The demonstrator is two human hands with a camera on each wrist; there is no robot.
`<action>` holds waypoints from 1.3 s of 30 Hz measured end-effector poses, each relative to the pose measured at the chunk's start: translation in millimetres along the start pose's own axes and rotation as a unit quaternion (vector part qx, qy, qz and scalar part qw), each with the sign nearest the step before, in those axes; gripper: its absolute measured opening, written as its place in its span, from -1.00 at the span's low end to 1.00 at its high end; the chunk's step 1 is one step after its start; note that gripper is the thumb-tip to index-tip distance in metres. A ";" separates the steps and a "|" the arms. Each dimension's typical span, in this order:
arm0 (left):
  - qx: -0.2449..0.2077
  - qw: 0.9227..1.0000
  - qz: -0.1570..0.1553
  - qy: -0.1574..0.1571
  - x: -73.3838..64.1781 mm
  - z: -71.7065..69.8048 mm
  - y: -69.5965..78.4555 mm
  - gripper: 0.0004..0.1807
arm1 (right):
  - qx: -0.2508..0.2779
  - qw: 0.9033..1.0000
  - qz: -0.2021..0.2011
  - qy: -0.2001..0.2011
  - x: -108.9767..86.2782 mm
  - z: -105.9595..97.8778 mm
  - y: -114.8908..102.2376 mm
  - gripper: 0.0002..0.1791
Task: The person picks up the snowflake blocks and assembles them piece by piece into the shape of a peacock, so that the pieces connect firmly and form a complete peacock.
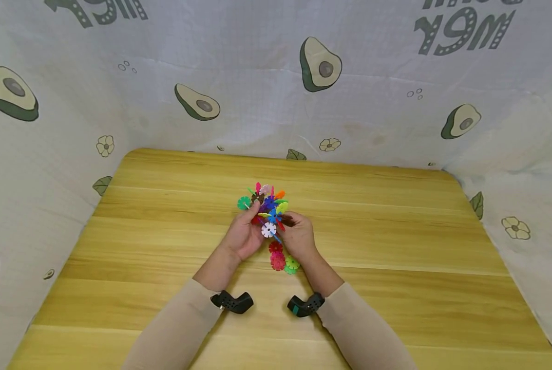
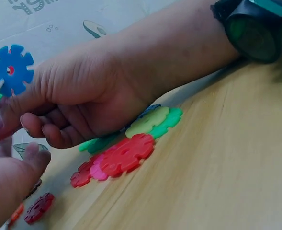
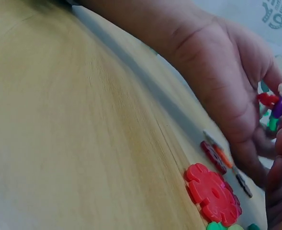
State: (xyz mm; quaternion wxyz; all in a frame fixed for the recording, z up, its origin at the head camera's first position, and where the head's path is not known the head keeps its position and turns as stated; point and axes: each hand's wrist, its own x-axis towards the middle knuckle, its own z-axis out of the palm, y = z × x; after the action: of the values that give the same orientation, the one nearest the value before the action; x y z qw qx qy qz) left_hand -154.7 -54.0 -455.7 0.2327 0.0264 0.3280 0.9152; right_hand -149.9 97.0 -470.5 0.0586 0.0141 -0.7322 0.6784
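Observation:
A cluster of interlocked, notched plastic discs (image 1: 268,229) in many colours is held up above the table, at the middle of the head view. My left hand (image 1: 244,237) grips it from the left, thumb lying over the front. From the right, the curled fingers of my right hand (image 1: 299,237) pinch its edge, where a dark brown piece (image 1: 287,221) shows. A blue disc (image 2: 12,71) of the cluster sits above the right thumb in the left wrist view. The fingertips' exact contact is partly hidden.
Loose discs lie on the wooden table (image 1: 396,257) below the hands: a red disc (image 2: 127,154) overlapping pink ones, a green disc (image 2: 167,123) with a yellow-green one, and a dark red disc (image 2: 39,208). A patterned cloth (image 1: 257,67) hangs behind the table.

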 end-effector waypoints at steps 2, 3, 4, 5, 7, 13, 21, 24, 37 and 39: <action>0.036 0.999 -0.002 0.017 1.5 -1.3 -0.2 -0.49 | -0.001 1.000 -0.003 0.009 0.0 0.4 -0.8 -0.80; 0.054 0.998 -0.004 0.022 2.1 -2.2 0.0 -0.52 | 0.000 1.000 -0.006 0.014 0.3 0.4 -0.7 -0.80; 0.073 0.997 -0.008 0.025 2.3 -2.7 0.5 -0.56 | 0.000 1.000 -0.010 0.018 0.6 0.4 -0.7 -0.79; 0.087 0.996 -0.010 0.026 2.4 -3.4 1.3 -0.61 | 0.003 1.000 -0.015 0.024 1.0 0.3 -0.2 -0.79; 0.102 0.994 -0.015 0.024 1.7 -5.6 3.4 -0.68 | 0.004 0.999 -0.024 0.032 2.1 -0.3 0.3 -0.78; 0.125 0.992 -0.016 0.015 -1.5 -11.6 11.5 -0.80 | 0.014 0.999 -0.008 0.033 5.6 -4.3 -0.7 -0.76; 0.093 0.995 0.009 0.029 -1.6 -15.5 19.1 -0.74 | 0.000 1.000 0.014 0.013 9.8 -10.2 -0.9 -0.79; 0.047 0.998 0.029 0.022 -1.5 -17.1 20.9 -0.76 | -0.024 1.000 0.003 0.006 9.3 -11.0 0.3 -0.80; -0.019 0.997 0.066 0.038 -0.4 -13.1 17.5 -0.76 | -0.441 0.852 -0.236 -0.152 -3.6 0.6 4.7 -0.56; -0.021 0.997 0.070 0.036 -0.3 -12.7 17.2 -0.74 | -0.435 0.855 -0.237 -0.155 -3.3 1.1 3.9 -0.58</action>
State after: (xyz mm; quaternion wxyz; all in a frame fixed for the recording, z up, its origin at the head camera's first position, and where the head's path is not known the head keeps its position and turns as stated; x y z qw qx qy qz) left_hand -164.0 -73.3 -455.2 0.1569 0.0114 0.3141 0.9363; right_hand -147.1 96.0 -474.8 0.1040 0.2652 -0.9266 0.2454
